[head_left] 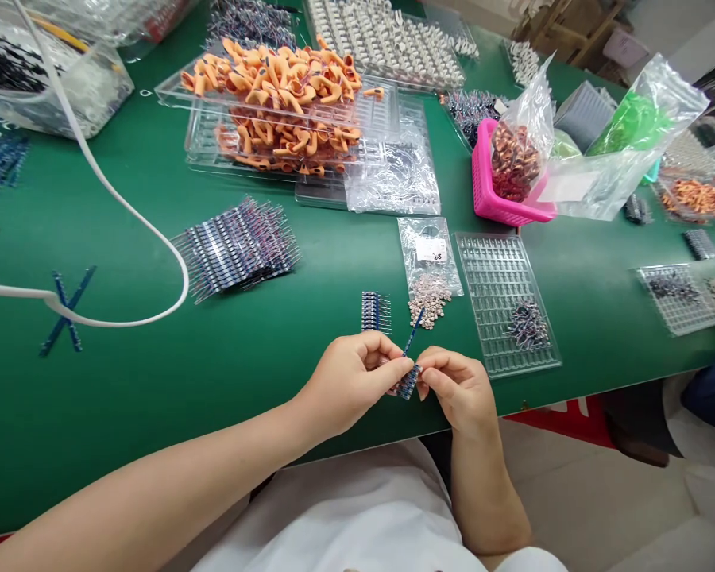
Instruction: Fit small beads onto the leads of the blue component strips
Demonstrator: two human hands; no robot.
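Note:
A small blue circuit board panel [408, 385] is pinched between the thumb and fingers of my left hand [354, 377], close to the table's front edge. My right hand [461, 389] meets it at the panel's right edge, thumb and fingertips pressed together; whatever they grip is too small to make out. A thin blue strip [415, 330] sticks up behind the fingers. Just beyond lie a row of small wired boards [374, 311] and a heap of tiny round parts [429, 303], which spreads from a labelled clear bag [432, 246].
Right of the bag is a clear grid tray [494, 274] holding wired pieces [529, 326]. Stacked wired boards [235, 242] lie left. Behind are trays of orange shells [286, 79] and a pink basket [482, 179]. A white cable [125, 208] loops over crossed blue strips [67, 310].

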